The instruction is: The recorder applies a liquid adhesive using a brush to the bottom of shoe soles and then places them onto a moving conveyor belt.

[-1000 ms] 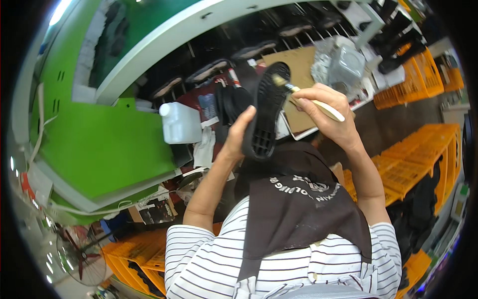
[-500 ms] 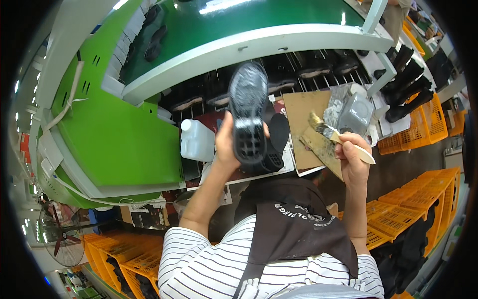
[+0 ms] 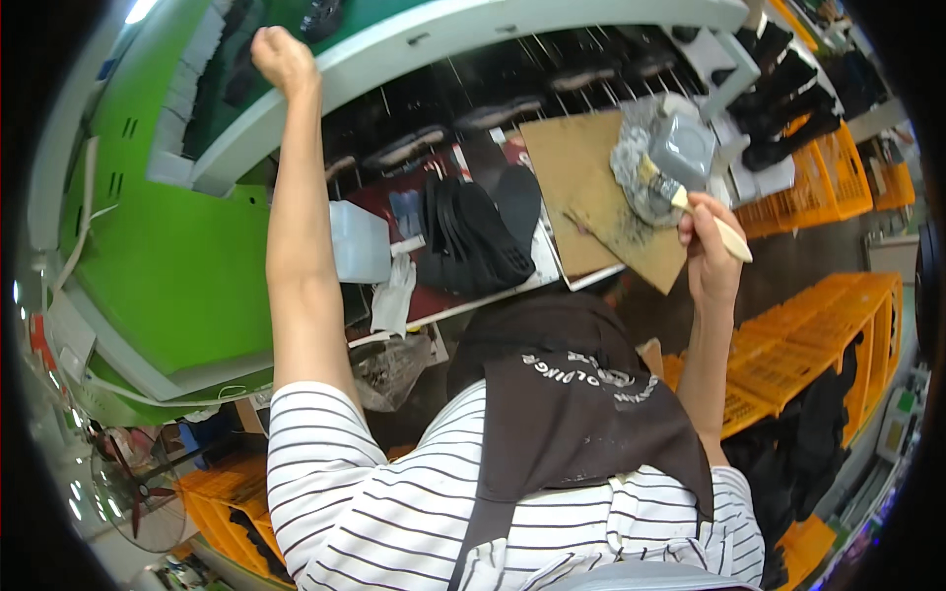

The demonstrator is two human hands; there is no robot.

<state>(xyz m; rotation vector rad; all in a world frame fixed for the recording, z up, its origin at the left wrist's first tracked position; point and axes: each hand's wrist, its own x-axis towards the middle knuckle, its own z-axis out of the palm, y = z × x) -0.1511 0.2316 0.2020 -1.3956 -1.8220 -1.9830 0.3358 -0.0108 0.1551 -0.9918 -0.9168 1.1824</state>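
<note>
My left hand point(image 3: 286, 61) is raised over the green conveyor belt point(image 3: 372, 12) at the upper left, fingers curled in, with nothing visible in them. A glossy black shoe sole point(image 3: 320, 18) lies on the belt just beyond it, and a darker sole point(image 3: 239, 69) lies to its left. My right hand point(image 3: 711, 234) grips a paintbrush point(image 3: 680, 199) by its pale handle. The bristles are over a plastic-lined container point(image 3: 636, 185) with whitish contents. Several black soles point(image 3: 478, 236) stand bunched on the worktable between my arms.
A translucent jug point(image 3: 360, 241) and a white glove point(image 3: 394, 295) are on the table's left. Stained cardboard point(image 3: 581, 197) lies beside a grey plastic container point(image 3: 683, 148). A pale metal beam point(image 3: 532, 41) spans the far side above a rack of shoes. Orange crates point(image 3: 808, 335) stand at right.
My left hand has left the table area with a sole, rising to the belt at upper left; that sole is out of the hand. My right hand has moved the brush to the plastic-lined container.
</note>
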